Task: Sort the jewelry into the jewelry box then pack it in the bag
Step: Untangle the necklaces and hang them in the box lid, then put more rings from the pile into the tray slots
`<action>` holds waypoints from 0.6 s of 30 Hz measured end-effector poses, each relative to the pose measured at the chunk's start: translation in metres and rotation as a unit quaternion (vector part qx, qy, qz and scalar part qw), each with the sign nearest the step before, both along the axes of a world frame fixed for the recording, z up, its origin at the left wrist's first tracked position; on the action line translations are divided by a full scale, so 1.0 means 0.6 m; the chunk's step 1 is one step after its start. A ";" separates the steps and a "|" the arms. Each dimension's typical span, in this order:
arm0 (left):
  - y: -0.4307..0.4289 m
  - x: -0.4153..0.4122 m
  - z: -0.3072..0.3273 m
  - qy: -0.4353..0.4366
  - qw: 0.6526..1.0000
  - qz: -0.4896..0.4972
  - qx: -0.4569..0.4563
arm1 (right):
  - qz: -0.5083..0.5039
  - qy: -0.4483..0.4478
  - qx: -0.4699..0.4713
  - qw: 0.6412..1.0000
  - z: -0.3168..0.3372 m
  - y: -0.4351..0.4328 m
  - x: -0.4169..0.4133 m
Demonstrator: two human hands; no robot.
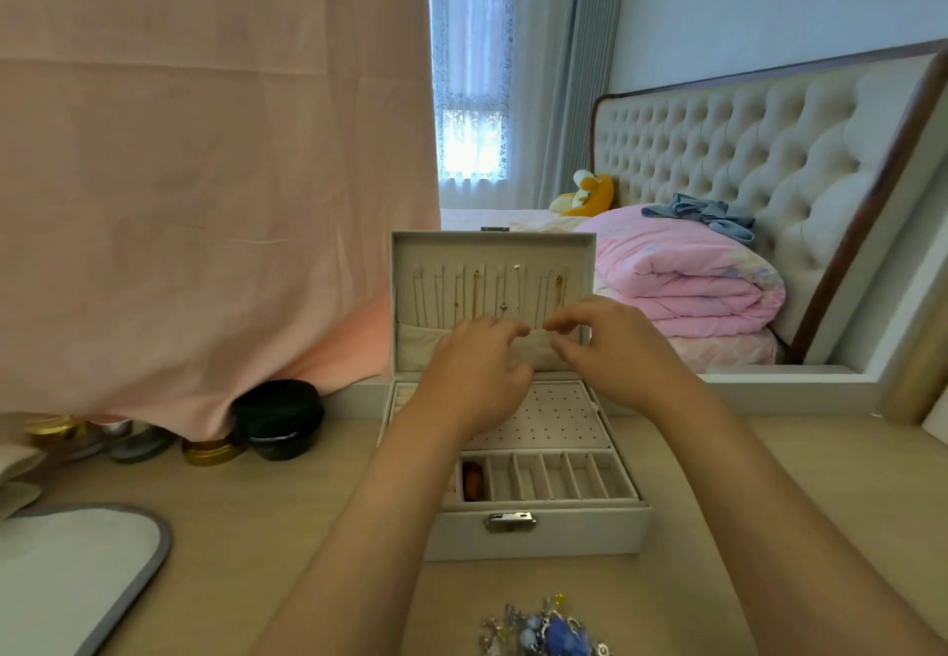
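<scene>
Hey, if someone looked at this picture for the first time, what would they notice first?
Probably the open white jewelry box mid-table, with the left hand and right hand reaching to the pocket in its raised lid, under thin hanging chains. Next, the big pink cloth filling the left side, and the heap of blue and silver jewelry at the near edge.

On your far left a pink cloth [205, 168] hangs over a black round case [279, 419] and a gold-lidded tin [210, 453] on the wooden tabletop [256, 512], while far right you have a folded pink quilt [687, 286], a tufted headboard [744, 142] and a yellow plush toy [590, 194].
</scene>
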State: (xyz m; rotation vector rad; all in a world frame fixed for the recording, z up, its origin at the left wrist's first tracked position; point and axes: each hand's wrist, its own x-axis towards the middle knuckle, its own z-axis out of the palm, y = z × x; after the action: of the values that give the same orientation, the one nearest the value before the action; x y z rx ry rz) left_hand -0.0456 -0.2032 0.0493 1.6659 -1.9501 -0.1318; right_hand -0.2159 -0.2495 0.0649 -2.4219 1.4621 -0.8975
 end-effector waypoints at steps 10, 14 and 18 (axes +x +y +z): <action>0.160 0.026 0.020 0.037 0.998 -0.021 -0.047 | 0.119 -0.004 0.066 0.991 0.018 0.171 0.011; 0.223 0.031 0.011 0.026 0.999 -0.037 0.001 | 0.160 0.062 0.117 0.978 0.010 0.231 0.014; 0.263 0.030 -0.013 0.003 0.997 -0.062 0.038 | 0.174 0.135 0.168 0.961 -0.008 0.265 0.008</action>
State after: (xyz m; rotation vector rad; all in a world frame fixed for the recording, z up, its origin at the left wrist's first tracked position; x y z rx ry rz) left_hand -0.0277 -0.0451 0.0418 1.5902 -2.0671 -0.2617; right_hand -0.2113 -0.0906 0.0598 -2.4866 1.0935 -0.2302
